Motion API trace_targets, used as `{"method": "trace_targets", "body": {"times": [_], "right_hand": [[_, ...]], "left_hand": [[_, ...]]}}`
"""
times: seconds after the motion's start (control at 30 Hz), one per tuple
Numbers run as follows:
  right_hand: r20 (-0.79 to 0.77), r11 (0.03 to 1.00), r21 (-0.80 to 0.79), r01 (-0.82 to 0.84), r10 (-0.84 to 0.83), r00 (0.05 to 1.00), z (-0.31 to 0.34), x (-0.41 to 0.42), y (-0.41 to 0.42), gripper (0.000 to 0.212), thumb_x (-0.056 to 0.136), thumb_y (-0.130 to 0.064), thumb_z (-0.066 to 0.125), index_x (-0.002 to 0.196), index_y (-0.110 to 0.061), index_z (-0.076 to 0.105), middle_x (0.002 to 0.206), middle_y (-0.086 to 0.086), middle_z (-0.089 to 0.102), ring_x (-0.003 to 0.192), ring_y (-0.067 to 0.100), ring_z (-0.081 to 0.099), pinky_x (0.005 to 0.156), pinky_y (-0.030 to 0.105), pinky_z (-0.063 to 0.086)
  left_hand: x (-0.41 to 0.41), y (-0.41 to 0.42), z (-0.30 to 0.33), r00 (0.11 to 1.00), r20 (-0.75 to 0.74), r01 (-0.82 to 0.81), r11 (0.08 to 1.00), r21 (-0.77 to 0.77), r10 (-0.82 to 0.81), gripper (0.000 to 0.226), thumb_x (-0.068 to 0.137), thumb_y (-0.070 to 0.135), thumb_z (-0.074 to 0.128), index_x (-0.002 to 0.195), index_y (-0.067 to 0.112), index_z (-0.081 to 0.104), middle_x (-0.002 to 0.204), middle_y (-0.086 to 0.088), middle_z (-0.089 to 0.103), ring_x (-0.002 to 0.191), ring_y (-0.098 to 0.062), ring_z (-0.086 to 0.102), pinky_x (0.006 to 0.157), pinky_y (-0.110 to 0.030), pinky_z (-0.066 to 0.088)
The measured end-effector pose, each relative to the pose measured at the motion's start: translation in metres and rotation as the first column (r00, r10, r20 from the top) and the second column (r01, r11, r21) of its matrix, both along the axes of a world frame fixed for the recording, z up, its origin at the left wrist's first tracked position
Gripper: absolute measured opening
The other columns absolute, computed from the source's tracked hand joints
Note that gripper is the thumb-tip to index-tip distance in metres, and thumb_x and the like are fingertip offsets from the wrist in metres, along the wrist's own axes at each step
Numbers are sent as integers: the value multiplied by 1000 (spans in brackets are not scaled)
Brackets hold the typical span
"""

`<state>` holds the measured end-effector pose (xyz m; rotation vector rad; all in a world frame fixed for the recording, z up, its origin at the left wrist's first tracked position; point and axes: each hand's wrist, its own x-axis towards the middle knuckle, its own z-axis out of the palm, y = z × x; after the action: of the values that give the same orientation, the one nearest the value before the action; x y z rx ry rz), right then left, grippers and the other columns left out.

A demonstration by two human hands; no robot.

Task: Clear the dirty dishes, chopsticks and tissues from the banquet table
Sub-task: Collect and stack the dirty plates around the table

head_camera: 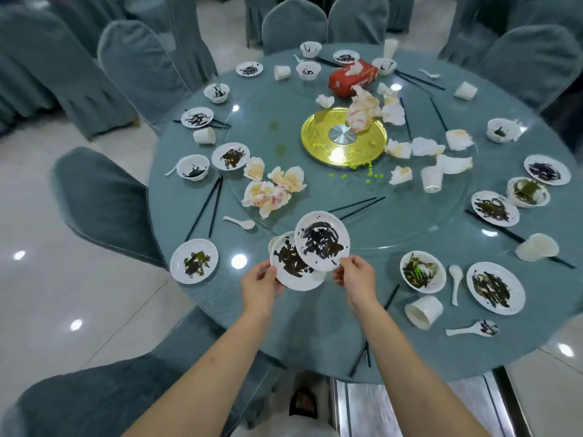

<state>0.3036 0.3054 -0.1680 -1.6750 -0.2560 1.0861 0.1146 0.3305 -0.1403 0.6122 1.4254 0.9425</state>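
My left hand (261, 283) grips the near left rim of a dirty white plate (291, 268) smeared with dark sauce. My right hand (355, 274) pinches the near rim of a second dirty plate (321, 241), tilted and overlapping the first one. Both plates hover above the near edge of the round banquet table (252, 298). Black chopsticks (358, 207) lie just beyond the plates. Crumpled stained tissues (274, 190) sit left of centre, and more tissues (407, 146) lie right of the gold turntable hub (344, 137).
Several dirty plates, bowls, spoons and tipped paper cups ring the table, among them a plate (194, 261) at the near left and a bowl (422, 271) at the near right. A red tissue box (351, 78) stands at the far side. Covered chairs (104, 200) surround the table.
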Motion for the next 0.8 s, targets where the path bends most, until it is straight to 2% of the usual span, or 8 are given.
{"method": "trace_targets", "body": {"times": [0.1,0.27,0.4,0.57,0.8], "right_hand": [[66,996,27,-80,78,995,6,-10,-1,19,96,-6,57,78,-8,64,64,4,62,56,15,54,54,24,47],[162,981,61,-183,171,972,15,-28,4,17,96,-10,62,84,-5,73,65,2,63,59,12,55,62,28,51],[85,968,122,-220,210,974,20,-46,12,16,96,-8,63,88,-10,77,81,8,71,71,15,61,69,31,59],[-11,943,184,-276,283,959,26,-80,20,18,95,-1,61,96,-9,78,92,12,75,80,19,67,73,31,61],[-16,910,224,-350,362,932,35,-137,14,22,92,5,60,103,-4,76,101,13,77,86,20,71,81,33,61]], "left_hand": [[-10,0,7,999,36,-10,1000,23,9,20,104,5,53,118,4,68,105,-13,76,87,-21,74,74,-28,63],[-28,-3,16,998,50,-49,998,43,47,19,103,8,57,116,8,70,107,-13,76,88,-19,76,79,-33,62],[-46,-8,24,994,66,-90,995,47,87,18,104,10,57,116,11,70,109,-12,76,94,-22,75,83,-35,62],[-75,-16,35,983,96,-166,983,72,159,16,103,11,58,117,11,68,110,-14,75,92,-23,75,82,-35,62],[-128,-29,45,964,108,-253,965,75,244,20,103,17,60,122,14,67,110,-8,76,97,-25,75,73,-29,61]]}}
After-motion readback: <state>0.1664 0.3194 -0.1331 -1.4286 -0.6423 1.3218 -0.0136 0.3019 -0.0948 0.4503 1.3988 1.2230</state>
